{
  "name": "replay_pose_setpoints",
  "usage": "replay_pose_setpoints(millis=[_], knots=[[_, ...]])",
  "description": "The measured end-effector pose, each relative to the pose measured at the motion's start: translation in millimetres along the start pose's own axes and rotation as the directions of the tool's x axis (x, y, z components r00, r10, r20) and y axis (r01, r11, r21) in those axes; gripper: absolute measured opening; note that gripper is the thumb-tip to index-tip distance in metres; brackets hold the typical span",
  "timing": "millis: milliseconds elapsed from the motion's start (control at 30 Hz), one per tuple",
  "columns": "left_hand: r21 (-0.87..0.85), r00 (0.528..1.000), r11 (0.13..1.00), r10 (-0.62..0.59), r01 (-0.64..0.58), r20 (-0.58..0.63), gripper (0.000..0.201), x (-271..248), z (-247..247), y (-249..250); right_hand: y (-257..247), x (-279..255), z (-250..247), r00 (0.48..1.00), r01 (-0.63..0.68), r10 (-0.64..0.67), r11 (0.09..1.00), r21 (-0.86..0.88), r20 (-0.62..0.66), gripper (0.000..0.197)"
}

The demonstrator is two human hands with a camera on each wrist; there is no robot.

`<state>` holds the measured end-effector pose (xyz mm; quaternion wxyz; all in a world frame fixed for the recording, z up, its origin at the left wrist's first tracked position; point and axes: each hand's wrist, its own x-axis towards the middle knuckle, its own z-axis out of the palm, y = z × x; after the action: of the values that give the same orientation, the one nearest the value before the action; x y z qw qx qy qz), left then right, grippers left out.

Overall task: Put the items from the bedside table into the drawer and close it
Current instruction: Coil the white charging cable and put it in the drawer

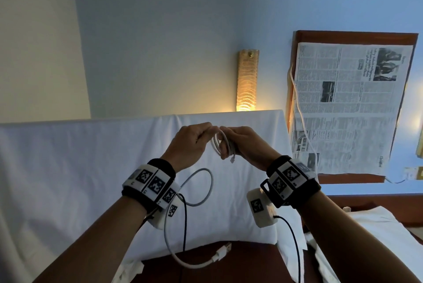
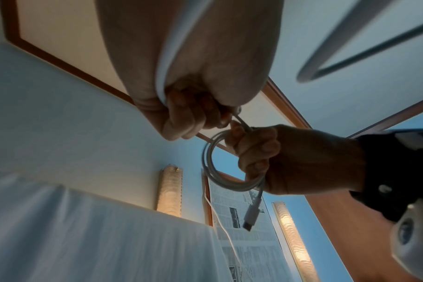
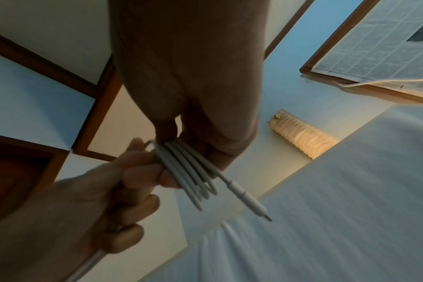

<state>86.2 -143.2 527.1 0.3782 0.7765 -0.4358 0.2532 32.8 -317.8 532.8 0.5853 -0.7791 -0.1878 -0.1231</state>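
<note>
A white charging cable (image 1: 223, 145) is wound into a small coil held up between both hands, in front of a white pillow (image 1: 91, 168). My right hand (image 1: 238, 143) grips the coil (image 2: 213, 171) with curled fingers, and a small connector (image 2: 250, 217) hangs from it. My left hand (image 1: 199, 136) pinches the strand that leads into the coil (image 3: 188, 171). The remaining cable (image 1: 199, 189) loops down under my left wrist and ends in a USB plug (image 1: 223, 251). No drawer or bedside table is in view.
A lit wall lamp (image 1: 247, 81) glows behind the pillow. To its right a newspaper (image 1: 348, 108) covers a wood-framed panel, and another white cord (image 1: 299, 108) runs along its left edge. A second white pillow (image 1: 377, 232) lies at lower right.
</note>
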Motion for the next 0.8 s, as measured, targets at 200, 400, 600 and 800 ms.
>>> replay_pose_setpoints(millis=[200,400,600,800], knots=[[-0.042,0.996,0.999,-0.022,0.018,-0.084,0.042,3,2,-2,0,2,4,0.994,-0.103,0.086,0.955,0.277,0.073,0.037],[-0.143,0.991,0.983,-0.121,0.114,-0.047,0.050,-1,3,-6,-1,-1,4,0.964,-0.241,0.151,0.845,0.477,0.220,0.037],[-0.171,0.985,0.970,-0.169,0.174,0.047,0.048,-7,3,-12,4,-2,1,0.947,-0.301,0.181,0.792,0.530,0.267,0.035],[-0.205,0.984,0.964,-0.156,0.171,0.086,0.036,-7,2,-14,5,2,-4,0.943,-0.300,0.168,0.804,0.514,0.288,0.035]])
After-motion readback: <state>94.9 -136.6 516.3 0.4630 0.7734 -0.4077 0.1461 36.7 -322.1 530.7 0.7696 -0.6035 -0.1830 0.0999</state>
